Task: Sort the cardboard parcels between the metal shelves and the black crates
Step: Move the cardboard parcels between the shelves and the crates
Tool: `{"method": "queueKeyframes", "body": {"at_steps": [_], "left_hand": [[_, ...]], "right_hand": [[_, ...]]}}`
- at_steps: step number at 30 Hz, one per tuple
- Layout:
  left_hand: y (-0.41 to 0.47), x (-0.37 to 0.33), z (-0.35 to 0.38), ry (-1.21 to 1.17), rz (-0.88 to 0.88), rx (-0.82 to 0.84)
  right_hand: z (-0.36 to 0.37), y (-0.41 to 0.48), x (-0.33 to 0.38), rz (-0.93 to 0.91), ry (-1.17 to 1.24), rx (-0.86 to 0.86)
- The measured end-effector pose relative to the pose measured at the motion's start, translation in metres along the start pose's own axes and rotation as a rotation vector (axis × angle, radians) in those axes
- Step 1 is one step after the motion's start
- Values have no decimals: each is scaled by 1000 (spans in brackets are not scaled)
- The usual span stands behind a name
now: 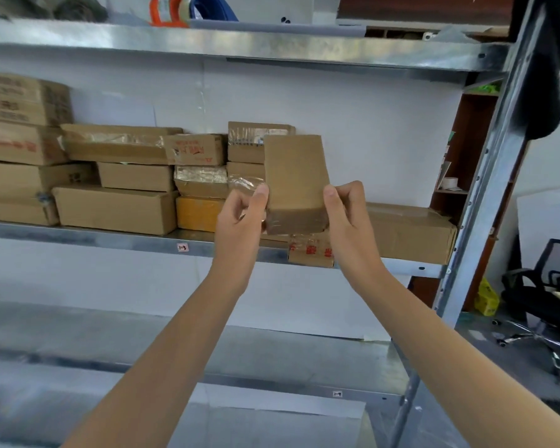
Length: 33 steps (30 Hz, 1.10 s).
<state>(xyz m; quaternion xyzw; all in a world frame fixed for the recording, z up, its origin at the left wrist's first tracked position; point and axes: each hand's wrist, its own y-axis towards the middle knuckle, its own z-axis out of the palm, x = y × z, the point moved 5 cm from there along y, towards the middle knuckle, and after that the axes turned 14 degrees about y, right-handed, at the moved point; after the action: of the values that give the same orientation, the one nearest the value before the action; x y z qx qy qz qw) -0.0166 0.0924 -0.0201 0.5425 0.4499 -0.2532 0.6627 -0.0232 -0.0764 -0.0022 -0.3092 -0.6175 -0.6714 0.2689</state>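
Cardboard parcel, one, in the grip of two hands, left and right, before one metal shelf

Mid metal shelf, white tag on front edge. Cardboard boxes stacked several high at left & centre. Bottom row incl. a long box w/ a yellow parcel just beside it. Right end: wide flat box, nothing stacked on it. Small box w/ red print overhangs front edge. Top shelf: orange tape holder, blue item beside it, details unclear.
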Motion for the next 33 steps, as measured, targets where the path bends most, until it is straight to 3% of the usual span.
{"method": "queueKeyframes", "body": {"at_steps": [6,13,19,23,26,33], "left_hand": [[-23,28,-57,14,-11,-153],[-64,55,-127,88,-10,-314],[-93,65,-197,292,-26,-459],[-108,62,-237,464,-76,-532],[-117,59,-256,559,-133,-574],[-132,56,-270,508,-243,-620]], "right_hand": [[51,-34,-28,51,220,63],[126,-63,-72,350,443,167],[194,-97,-101,626,630,540],[233,-120,-110,799,729,622],[250,-129,-109,813,758,584],[279,-147,-94,731,687,620]]}}
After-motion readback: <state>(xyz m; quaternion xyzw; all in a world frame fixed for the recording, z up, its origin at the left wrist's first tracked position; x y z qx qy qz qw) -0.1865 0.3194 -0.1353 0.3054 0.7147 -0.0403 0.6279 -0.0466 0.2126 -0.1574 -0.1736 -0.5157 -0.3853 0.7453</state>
